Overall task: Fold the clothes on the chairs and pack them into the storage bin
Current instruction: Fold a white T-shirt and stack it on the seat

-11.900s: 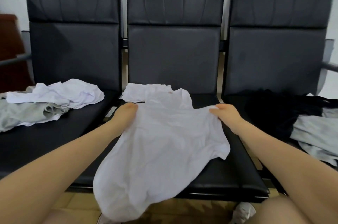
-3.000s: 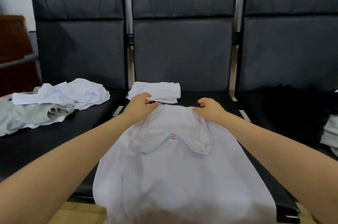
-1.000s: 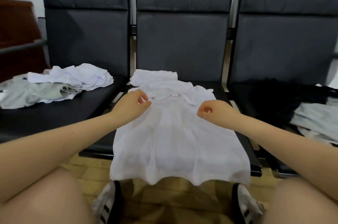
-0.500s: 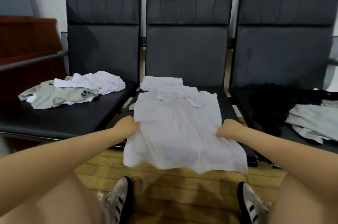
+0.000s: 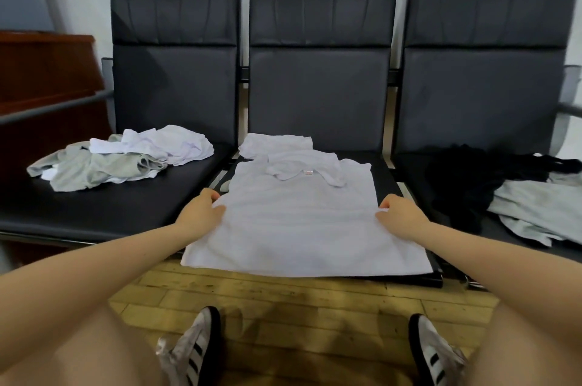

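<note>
- I have the white shirt [image 5: 299, 221] spread flat on the middle seat [image 5: 385, 174] of the bench, collar end toward the backrest and sleeves already turned in, so the body makes a plain rectangle.
- My left hand [image 5: 200, 212] pinches the shirt's left edge about halfway down; my right hand [image 5: 398, 215] pinches the right edge opposite it. I judge the matched grips are there to carry the hem half up evenly.
- The hem hangs just over the seat's front lip, above the wooden floor [image 5: 283, 294].
- A small folded white piece [image 5: 277, 143] lies behind the collar, touching it, probably parked there until packing.
- Loose grey and white clothes [image 5: 119, 155] wait on the left seat, black and grey ones [image 5: 504, 190] on the right.
- I can't see the storage bin.
</note>
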### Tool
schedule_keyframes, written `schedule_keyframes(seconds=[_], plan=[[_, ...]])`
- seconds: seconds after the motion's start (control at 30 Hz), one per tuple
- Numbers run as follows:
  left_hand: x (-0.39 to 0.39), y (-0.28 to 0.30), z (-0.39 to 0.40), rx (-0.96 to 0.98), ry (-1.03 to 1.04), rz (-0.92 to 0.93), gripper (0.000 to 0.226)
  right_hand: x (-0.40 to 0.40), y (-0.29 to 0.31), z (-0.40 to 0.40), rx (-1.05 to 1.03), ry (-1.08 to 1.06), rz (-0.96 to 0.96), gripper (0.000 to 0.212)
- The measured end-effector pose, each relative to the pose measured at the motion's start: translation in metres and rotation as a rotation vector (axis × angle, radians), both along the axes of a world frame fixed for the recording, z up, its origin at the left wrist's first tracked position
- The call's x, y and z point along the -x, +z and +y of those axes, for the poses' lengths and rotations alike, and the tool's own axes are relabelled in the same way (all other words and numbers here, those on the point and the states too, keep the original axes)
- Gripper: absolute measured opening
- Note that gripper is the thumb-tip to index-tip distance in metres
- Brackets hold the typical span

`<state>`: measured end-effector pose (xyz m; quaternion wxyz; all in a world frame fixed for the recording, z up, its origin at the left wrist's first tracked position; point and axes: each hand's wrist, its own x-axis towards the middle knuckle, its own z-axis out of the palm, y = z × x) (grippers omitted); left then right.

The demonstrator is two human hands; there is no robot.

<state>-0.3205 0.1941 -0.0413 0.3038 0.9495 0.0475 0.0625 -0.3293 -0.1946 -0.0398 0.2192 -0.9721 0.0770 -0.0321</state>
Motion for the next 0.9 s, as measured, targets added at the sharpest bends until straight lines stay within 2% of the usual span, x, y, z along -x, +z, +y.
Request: schedule_keyframes(seconds=[0.1,0.17,0.23,0.27,0.33,0.37,0.43,0.53,0.6,0.73,0.9], plan=[[0.0,-0.007,-0.015,-0.167,-0.003,0.001,0.045,0.0,-0.007,0.013,0.114,0.038,0.024,0.026],[0.002,-0.007,-0.027,-0.381,-0.004,-0.132,0.047,0.004,-0.005,0.027,0.413,0.027,-0.074,0.038],[0.006,-0.006,-0.04,-0.472,-0.087,-0.315,0.038,0.011,0.002,0.041,0.644,0.163,-0.26,0.041],[0.011,-0.003,-0.048,-0.427,-0.139,-0.373,0.031,0.016,0.004,0.048,0.63,0.317,-0.356,0.038],[0.023,0.002,-0.065,-0.26,-0.264,-0.408,0.018,0.029,0.004,0.059,0.429,0.657,-0.396,0.031],[0.027,0.002,-0.072,-0.194,-0.351,-0.376,0.012,0.037,0.001,0.065,0.322,0.788,-0.335,0.031],[0.034,-0.002,-0.079,-0.186,-0.566,-0.267,0.015,0.046,-0.008,0.073,0.285,0.942,-0.157,0.041],[0.027,-0.014,-0.073,-0.446,-0.772,-0.158,0.039,0.038,-0.014,0.076,0.3,0.914,-0.076,0.037],[0.021,-0.016,-0.068,-0.49,-0.832,-0.165,0.039,0.033,-0.011,0.076,0.237,0.862,-0.063,0.025],[0.016,-0.017,-0.072,-0.344,-0.884,-0.174,0.014,0.027,-0.009,0.081,0.154,0.837,-0.004,0.008],[-0.014,-0.012,-0.066,-0.108,-0.648,-0.057,0.011,0.005,-0.008,0.075,0.043,0.619,-0.036,0.007]])
